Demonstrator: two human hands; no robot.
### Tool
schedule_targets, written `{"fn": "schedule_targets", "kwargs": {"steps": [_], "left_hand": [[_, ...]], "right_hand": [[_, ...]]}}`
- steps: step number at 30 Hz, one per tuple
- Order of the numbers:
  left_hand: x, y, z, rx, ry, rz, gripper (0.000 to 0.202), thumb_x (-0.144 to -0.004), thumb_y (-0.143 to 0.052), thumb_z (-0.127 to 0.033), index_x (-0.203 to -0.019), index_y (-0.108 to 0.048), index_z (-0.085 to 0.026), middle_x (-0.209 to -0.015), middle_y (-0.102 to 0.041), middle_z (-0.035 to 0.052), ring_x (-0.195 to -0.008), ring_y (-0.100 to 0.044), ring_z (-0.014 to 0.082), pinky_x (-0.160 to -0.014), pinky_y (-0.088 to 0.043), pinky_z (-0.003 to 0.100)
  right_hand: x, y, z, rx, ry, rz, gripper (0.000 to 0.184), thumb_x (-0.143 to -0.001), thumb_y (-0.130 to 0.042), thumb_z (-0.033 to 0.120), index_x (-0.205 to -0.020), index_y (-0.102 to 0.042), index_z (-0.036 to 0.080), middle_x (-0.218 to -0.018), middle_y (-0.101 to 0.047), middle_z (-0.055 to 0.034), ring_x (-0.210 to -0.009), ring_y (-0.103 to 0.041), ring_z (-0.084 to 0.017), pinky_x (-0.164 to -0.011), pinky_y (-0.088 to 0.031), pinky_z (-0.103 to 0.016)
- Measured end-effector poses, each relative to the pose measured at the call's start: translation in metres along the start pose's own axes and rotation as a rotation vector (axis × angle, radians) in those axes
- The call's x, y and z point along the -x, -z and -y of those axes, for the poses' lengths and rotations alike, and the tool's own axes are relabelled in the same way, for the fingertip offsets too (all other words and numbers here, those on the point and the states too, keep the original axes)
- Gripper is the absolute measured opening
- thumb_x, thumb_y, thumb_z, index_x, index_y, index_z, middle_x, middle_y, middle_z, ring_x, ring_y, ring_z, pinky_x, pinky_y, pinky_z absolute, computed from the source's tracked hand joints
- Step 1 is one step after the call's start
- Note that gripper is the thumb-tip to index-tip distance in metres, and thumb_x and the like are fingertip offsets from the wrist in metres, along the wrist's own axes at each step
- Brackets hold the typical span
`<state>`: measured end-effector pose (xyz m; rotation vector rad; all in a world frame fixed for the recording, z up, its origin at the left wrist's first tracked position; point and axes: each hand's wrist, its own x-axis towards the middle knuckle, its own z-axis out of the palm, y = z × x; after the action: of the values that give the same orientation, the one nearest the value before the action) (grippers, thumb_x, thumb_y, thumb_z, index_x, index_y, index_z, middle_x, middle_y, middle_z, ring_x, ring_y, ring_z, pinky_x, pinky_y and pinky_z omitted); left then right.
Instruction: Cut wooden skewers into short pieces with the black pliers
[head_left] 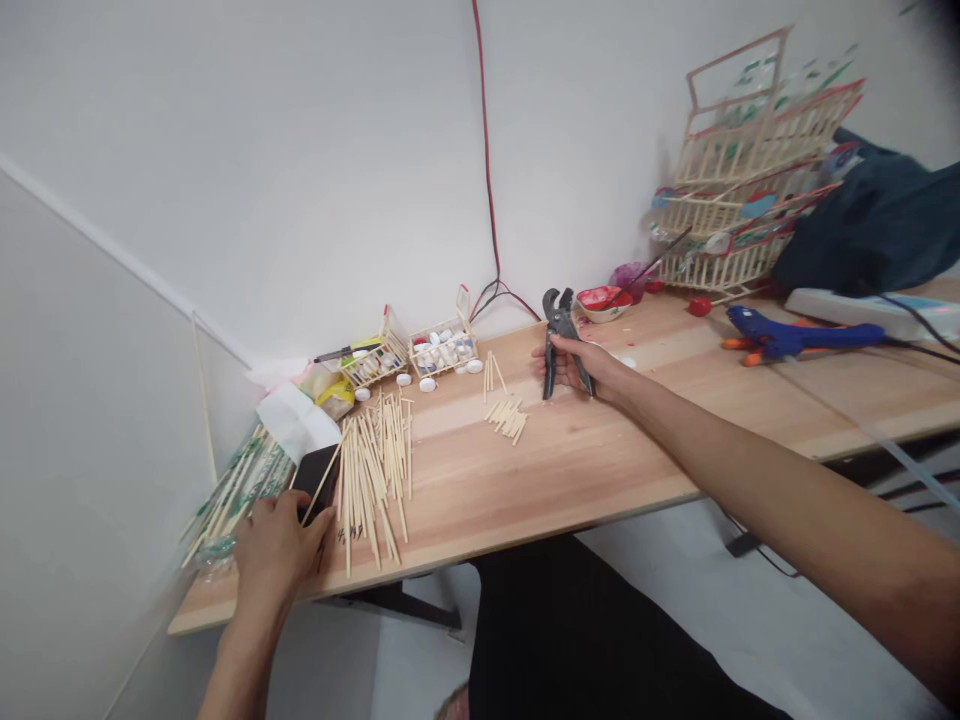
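While the right hand (581, 365) has its grip wrapped around the cutter (559, 322), whose handles stand apart with the head toward the wall (337, 160), the left hand (274, 540) has its thumb and fingers together on a single stick (322, 482). That hand is at the left end of the tabletop (465, 490), its wrist crossing the front edge, just beside a black slab (316, 478) and the wrapped sticks (259, 475).

The loose sticks (367, 470) fan out to the right of the slab, their near ends close to the front edge. Bare wood runs from them to the right along that edge; the short pieces (508, 418) lie between the loose sticks and the cutter. Behind, two small carts (444, 352) stand near the wall, leaving little room there. On the right, well apart from the cutter, lies a blue glue gun (802, 335); a red-stained bowl (602, 303) sits closer to it.

Dark handwriting (350, 534) marks the wood by the loose sticks, but I cannot read it. Green print on the wrapped sticks is too small to make out.
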<state>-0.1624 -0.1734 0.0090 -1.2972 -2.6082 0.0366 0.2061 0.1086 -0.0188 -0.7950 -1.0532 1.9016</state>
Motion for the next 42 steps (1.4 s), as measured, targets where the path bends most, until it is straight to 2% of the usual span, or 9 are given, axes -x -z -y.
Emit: {"fn": "schedule_targets", "kwargs": {"steps": [6, 9, 11, 16, 22, 25, 31, 36, 42], "left_hand": [[-0.001, 0.007, -0.027, -0.068, -0.138, -0.028, 0.031, -0.087, -0.041, -0.032, -0.094, -0.066, -0.016, -0.1, -0.067, 0.0131, -0.101, -0.058, 0.0305, -0.09, -0.037, 0.04], [0.0, 0.009, -0.044, -0.087, -0.224, 0.007, 0.04, -0.092, -0.028, -0.025, -0.091, -0.066, -0.015, -0.095, -0.067, 0.014, -0.098, -0.059, 0.0293, -0.087, -0.038, 0.039], [0.003, 0.01, -0.056, -0.101, -0.216, 0.017, 0.047, -0.094, -0.019, -0.023, -0.094, -0.064, -0.011, -0.094, -0.066, 0.0166, -0.094, -0.06, 0.0296, -0.084, -0.039, 0.039], [0.017, 0.013, -0.085, -0.094, -0.153, -0.022, 0.055, -0.095, -0.022, -0.043, -0.113, -0.057, -0.005, -0.1, -0.064, 0.0216, -0.096, -0.059, 0.0327, -0.083, -0.039, 0.041], [0.022, 0.02, -0.112, -0.032, -0.051, -0.025, 0.085, -0.085, -0.032, -0.065, -0.137, -0.034, 0.003, -0.11, -0.06, 0.0278, -0.102, -0.055, 0.0406, -0.077, -0.043, 0.043], [0.013, 0.026, -0.111, -0.002, -0.035, 0.055, 0.08, -0.083, -0.04, -0.057, -0.138, -0.031, 0.002, -0.11, -0.059, 0.0271, -0.105, -0.055, 0.0412, -0.078, -0.043, 0.044], [-0.01, 0.025, -0.09, 0.1, -0.02, 0.184, 0.076, -0.078, -0.05, -0.045, -0.138, -0.029, -0.003, -0.118, -0.056, 0.0272, -0.107, -0.059, 0.0368, -0.08, -0.044, 0.04], [-0.019, 0.019, -0.079, 0.178, -0.029, 0.221, 0.067, -0.077, -0.053, -0.039, -0.13, -0.037, -0.002, -0.11, -0.064, 0.0248, -0.105, -0.062, 0.0342, -0.081, -0.044, 0.037], [-0.012, 0.021, -0.085, 0.186, -0.018, 0.234, 0.038, -0.079, -0.048, -0.031, -0.109, -0.051, -0.008, -0.102, -0.067, 0.0226, -0.098, -0.064, 0.0339, -0.075, -0.046, 0.037]], "right_hand": [[0.001, -0.002, 0.001, 0.001, 0.008, -0.003, 0.032, -0.097, -0.04, 0.03, -0.081, -0.063, 0.014, -0.075, -0.07, -0.0105, -0.067, -0.065, -0.015, -0.069, -0.053, -0.026], [0.001, -0.002, 0.001, -0.001, 0.012, -0.004, 0.032, -0.097, -0.04, 0.029, -0.082, -0.063, 0.014, -0.074, -0.07, -0.0104, -0.067, -0.065, -0.015, -0.069, -0.053, -0.026], [0.001, -0.001, 0.0, -0.001, 0.016, 0.001, 0.031, -0.097, -0.041, 0.029, -0.082, -0.063, 0.014, -0.074, -0.07, -0.0105, -0.067, -0.065, -0.015, -0.069, -0.053, -0.026], [-0.002, 0.001, -0.001, 0.004, 0.015, 0.01, 0.029, -0.096, -0.042, 0.029, -0.083, -0.063, 0.013, -0.075, -0.07, -0.0109, -0.067, -0.066, -0.016, -0.069, -0.053, -0.027], [-0.002, 0.001, -0.001, -0.003, 0.019, 0.02, 0.03, -0.096, -0.042, 0.03, -0.083, -0.063, 0.013, -0.075, -0.07, -0.0104, -0.067, -0.066, -0.016, -0.069, -0.053, -0.027], [-0.003, 0.002, -0.002, 0.006, 0.014, 0.023, 0.03, -0.096, -0.043, 0.031, -0.084, -0.063, 0.013, -0.075, -0.07, -0.0105, -0.067, -0.066, -0.016, -0.069, -0.053, -0.027], [-0.002, 0.001, -0.001, 0.001, 0.011, 0.016, 0.029, -0.096, -0.043, 0.03, -0.083, -0.064, 0.014, -0.074, -0.07, -0.0103, -0.067, -0.066, -0.016, -0.069, -0.053, -0.027], [-0.002, 0.001, -0.001, 0.0, 0.013, 0.023, 0.029, -0.096, -0.043, 0.03, -0.083, -0.063, 0.013, -0.074, -0.07, -0.0103, -0.067, -0.066, -0.016, -0.07, -0.054, -0.027], [-0.001, 0.0, -0.001, 0.004, 0.02, 0.032, 0.03, -0.096, -0.042, 0.029, -0.083, -0.063, 0.013, -0.073, -0.07, -0.0105, -0.067, -0.065, -0.016, -0.069, -0.053, -0.026]]}}
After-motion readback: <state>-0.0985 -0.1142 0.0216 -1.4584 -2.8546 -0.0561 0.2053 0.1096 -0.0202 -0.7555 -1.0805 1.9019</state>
